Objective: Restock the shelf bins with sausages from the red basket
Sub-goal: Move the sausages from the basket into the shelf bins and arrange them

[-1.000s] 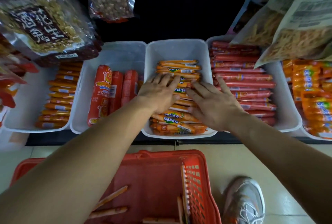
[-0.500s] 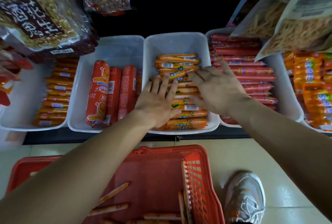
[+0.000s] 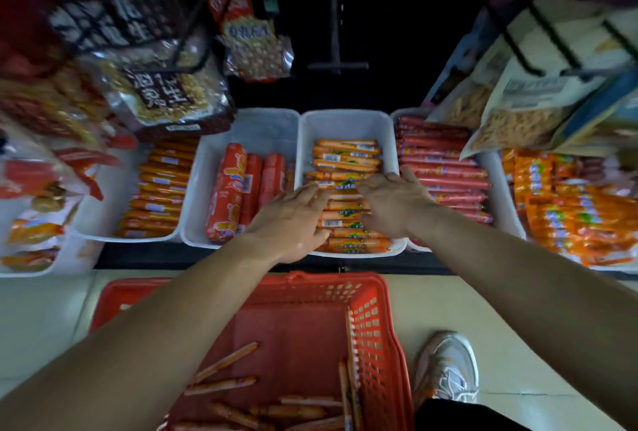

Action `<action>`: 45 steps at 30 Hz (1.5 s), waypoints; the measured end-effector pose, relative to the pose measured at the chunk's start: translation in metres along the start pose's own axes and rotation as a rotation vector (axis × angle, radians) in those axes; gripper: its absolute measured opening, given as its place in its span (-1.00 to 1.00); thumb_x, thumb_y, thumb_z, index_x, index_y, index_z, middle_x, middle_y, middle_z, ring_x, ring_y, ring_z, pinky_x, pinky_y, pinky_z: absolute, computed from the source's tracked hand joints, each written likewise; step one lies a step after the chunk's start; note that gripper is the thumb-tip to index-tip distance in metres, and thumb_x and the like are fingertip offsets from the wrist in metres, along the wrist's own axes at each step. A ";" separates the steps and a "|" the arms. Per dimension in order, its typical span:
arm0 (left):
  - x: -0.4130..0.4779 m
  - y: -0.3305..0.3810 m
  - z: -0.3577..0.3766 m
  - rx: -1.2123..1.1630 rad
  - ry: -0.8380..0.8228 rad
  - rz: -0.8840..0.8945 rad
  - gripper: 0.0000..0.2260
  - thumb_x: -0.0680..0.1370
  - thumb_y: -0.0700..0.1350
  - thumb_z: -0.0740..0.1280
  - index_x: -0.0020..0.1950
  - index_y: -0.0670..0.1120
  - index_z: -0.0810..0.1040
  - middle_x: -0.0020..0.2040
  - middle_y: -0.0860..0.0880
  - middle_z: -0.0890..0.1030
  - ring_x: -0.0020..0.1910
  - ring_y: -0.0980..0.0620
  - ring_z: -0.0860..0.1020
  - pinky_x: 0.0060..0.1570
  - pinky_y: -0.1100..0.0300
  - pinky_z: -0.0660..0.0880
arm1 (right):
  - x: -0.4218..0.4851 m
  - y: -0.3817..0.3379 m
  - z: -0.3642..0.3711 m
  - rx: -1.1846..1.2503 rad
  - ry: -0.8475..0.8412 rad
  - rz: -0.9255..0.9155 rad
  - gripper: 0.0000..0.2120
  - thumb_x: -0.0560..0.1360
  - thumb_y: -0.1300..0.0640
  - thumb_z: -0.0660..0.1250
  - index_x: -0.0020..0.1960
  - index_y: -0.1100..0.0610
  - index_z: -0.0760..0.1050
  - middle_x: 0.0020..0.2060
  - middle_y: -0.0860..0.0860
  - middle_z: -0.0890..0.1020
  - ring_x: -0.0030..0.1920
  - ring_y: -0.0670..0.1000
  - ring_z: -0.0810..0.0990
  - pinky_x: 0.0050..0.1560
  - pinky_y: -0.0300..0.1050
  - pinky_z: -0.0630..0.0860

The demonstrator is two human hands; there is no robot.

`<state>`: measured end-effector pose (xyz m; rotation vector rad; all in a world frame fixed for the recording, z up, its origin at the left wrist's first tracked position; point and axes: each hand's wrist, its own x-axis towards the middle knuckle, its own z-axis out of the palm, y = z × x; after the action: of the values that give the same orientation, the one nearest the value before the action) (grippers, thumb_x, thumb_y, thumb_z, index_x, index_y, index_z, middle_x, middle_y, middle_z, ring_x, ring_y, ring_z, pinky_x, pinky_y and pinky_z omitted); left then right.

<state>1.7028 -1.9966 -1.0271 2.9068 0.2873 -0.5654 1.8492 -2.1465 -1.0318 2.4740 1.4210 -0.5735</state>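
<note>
Presses left hand [image 3: 290, 220] and right hand [image 3: 397, 202] flat on sausages [image 3: 345, 154] in centre bin [image 3: 345, 116], fingers straight, gripping nothing, apparently to level and square the rows. Notes more lying loose in basket [image 3: 310, 292] just in front of bin, awaiting transfer.

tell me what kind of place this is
Most likely a small grocery or snack shop: white shelf bins stocked with packaged sausages, hanging snack bags above them, and a red shopping basket on the floor.
</note>
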 end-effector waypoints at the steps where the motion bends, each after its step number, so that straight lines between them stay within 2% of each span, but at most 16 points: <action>1: -0.022 -0.001 -0.008 -0.019 -0.001 -0.021 -0.35 0.64 0.19 0.14 0.64 0.01 -0.03 0.65 0.01 -0.02 0.60 -0.04 0.07 0.53 0.04 0.09 | -0.010 -0.009 -0.014 -0.025 -0.019 -0.024 -0.40 0.58 -0.23 0.16 0.54 0.01 0.23 0.49 0.06 0.32 0.47 0.16 0.30 0.48 0.23 0.15; 4: -0.091 -0.007 -0.026 -0.106 -0.018 -0.118 -0.42 0.64 0.17 0.17 0.62 0.03 0.13 0.61 0.05 0.16 0.54 -0.01 0.22 0.43 0.09 0.24 | -0.046 -0.043 -0.054 -0.068 -0.032 -0.095 -0.48 0.57 -0.21 0.20 0.43 0.03 0.36 0.37 0.08 0.41 0.33 0.18 0.44 0.27 0.10 0.43; 9: -0.189 -0.019 -0.006 -0.244 -0.016 -0.263 -0.49 0.61 0.16 0.23 0.53 0.01 0.33 0.52 -0.02 0.35 0.47 -0.03 0.36 0.38 0.07 0.35 | -0.103 -0.104 -0.070 -0.080 -0.028 -0.223 -0.48 0.51 -0.22 0.26 0.36 0.06 0.44 0.28 0.12 0.48 0.27 0.21 0.50 0.19 0.06 0.50; 14: -0.256 -0.026 0.060 -0.338 -0.093 -0.315 -0.51 0.61 0.12 0.26 0.46 -0.10 0.44 0.42 -0.14 0.48 0.41 -0.08 0.42 0.37 0.16 0.27 | -0.126 -0.166 0.001 -0.049 -0.151 -0.279 -0.45 0.49 -0.22 0.32 0.35 0.09 0.44 0.25 0.17 0.49 0.27 0.22 0.51 0.23 0.07 0.50; 16: -0.268 -0.033 0.094 -0.383 -0.160 -0.337 -0.50 0.58 0.16 0.24 0.38 -0.14 0.50 0.32 -0.19 0.55 0.34 -0.14 0.49 0.34 0.08 0.36 | -0.127 -0.185 0.044 -0.026 -0.237 -0.276 -0.43 0.51 -0.21 0.32 0.38 0.11 0.41 0.27 0.17 0.48 0.28 0.22 0.51 0.26 0.05 0.48; 18: -0.275 -0.043 0.129 -0.414 -0.244 -0.371 -0.58 0.57 0.10 0.30 0.27 -0.18 0.56 0.19 -0.24 0.61 0.22 -0.21 0.56 0.23 -0.02 0.45 | -0.125 -0.200 0.088 -0.002 -0.323 -0.250 -0.39 0.53 -0.19 0.33 0.44 0.12 0.36 0.36 0.20 0.44 0.34 0.23 0.47 0.32 0.00 0.44; 20: -0.278 -0.054 0.166 -0.418 -0.286 -0.404 -0.57 0.54 0.03 0.37 0.32 -0.18 0.52 0.17 -0.26 0.61 0.18 -0.25 0.59 0.17 -0.06 0.49 | -0.118 -0.213 0.126 0.046 -0.406 -0.206 -0.31 0.53 -0.19 0.33 0.52 0.14 0.26 0.46 0.24 0.34 0.44 0.23 0.38 0.40 -0.02 0.37; 23: -0.276 -0.066 0.203 -0.420 -0.270 -0.425 -0.40 0.51 0.03 0.38 0.52 -0.08 0.32 0.21 -0.27 0.60 0.17 -0.28 0.59 0.16 -0.05 0.51 | -0.107 -0.224 0.176 0.106 -0.484 -0.121 -0.12 0.46 -0.31 0.36 0.59 0.11 0.12 0.52 0.21 0.24 0.49 0.26 0.28 0.45 0.07 0.31; 26: -0.263 -0.077 0.232 -0.391 -0.310 -0.431 -0.23 0.48 0.13 0.43 0.59 -0.04 0.17 0.40 -0.23 0.44 0.34 -0.30 0.44 0.33 -0.07 0.39 | -0.107 -0.226 0.221 0.150 -0.493 0.081 0.19 0.26 -0.52 0.38 0.61 0.06 -0.05 0.56 0.18 0.06 0.50 0.33 0.14 0.43 0.22 0.25; 28: -0.250 -0.081 0.246 -0.352 -0.342 -0.434 -0.14 0.46 0.19 0.45 0.61 -0.07 0.10 0.51 -0.18 0.29 0.45 -0.28 0.30 0.44 -0.08 0.24 | -0.111 -0.230 0.243 0.205 -0.423 0.231 0.30 0.21 -0.52 0.42 0.61 0.11 -0.15 0.58 0.22 -0.03 0.53 0.36 0.06 0.45 0.26 0.20; 30: -0.234 -0.085 0.263 -0.347 -0.330 -0.437 -0.07 0.43 0.23 0.45 0.60 -0.10 0.05 0.55 -0.18 0.20 0.51 -0.26 0.21 0.49 -0.09 0.15 | -0.115 -0.238 0.257 0.256 -0.329 0.328 0.26 0.26 -0.41 0.48 0.61 0.15 -0.16 0.58 0.25 -0.06 0.54 0.35 0.02 0.47 0.28 0.15; 33: -0.214 -0.089 0.279 -0.395 -0.313 -0.493 -0.06 0.39 0.23 0.44 0.59 -0.05 0.01 0.57 -0.16 0.12 0.53 -0.29 0.14 0.49 -0.17 0.14 | -0.117 -0.246 0.271 0.358 -0.177 0.495 0.04 0.39 -0.19 0.47 0.61 0.18 -0.04 0.58 0.26 -0.03 0.54 0.35 0.03 0.46 0.26 0.16; 36: -0.204 -0.088 0.280 -0.429 -0.328 -0.536 -0.07 0.42 0.13 0.48 0.61 -0.04 0.00 0.58 -0.17 0.07 0.53 -0.33 0.11 0.50 -0.14 0.15 | -0.118 -0.241 0.281 0.360 -0.133 0.527 0.03 0.38 -0.16 0.47 0.59 0.25 -0.01 0.55 0.32 0.08 0.52 0.36 0.11 0.50 0.22 0.09; 38: -0.201 -0.090 0.283 -0.447 -0.351 -0.549 -0.08 0.45 0.10 0.48 0.62 -0.03 -0.03 0.59 -0.17 0.02 0.54 -0.32 0.08 0.50 -0.13 0.15 | -0.118 -0.236 0.283 0.506 -0.093 0.554 0.04 0.36 -0.07 0.52 0.59 0.25 0.00 0.54 0.31 0.10 0.51 0.35 0.14 0.52 0.14 0.05; 41: -0.202 -0.095 0.286 -0.432 -0.351 -0.537 -0.10 0.45 0.09 0.48 0.61 -0.01 -0.01 0.57 -0.16 0.04 0.53 -0.31 0.09 0.49 -0.16 0.18 | -0.111 -0.232 0.282 0.685 -0.020 0.569 0.01 0.36 0.04 0.53 0.59 0.26 0.01 0.47 0.29 0.24 0.45 0.34 0.24 0.46 0.12 0.16; 45: -0.202 -0.096 0.284 -0.416 -0.388 -0.506 -0.14 0.46 0.12 0.46 0.61 0.04 0.03 0.54 -0.16 0.12 0.51 -0.29 0.13 0.46 -0.18 0.22 | -0.099 -0.240 0.276 0.499 0.020 0.550 -0.29 0.50 -0.09 0.37 0.52 0.19 0.23 0.33 0.17 0.42 0.34 0.29 0.36 0.24 0.19 0.40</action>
<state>1.3973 -1.9912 -1.2212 2.2577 0.9621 -0.9850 1.5365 -2.2086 -1.2371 3.0758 0.5791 -0.8488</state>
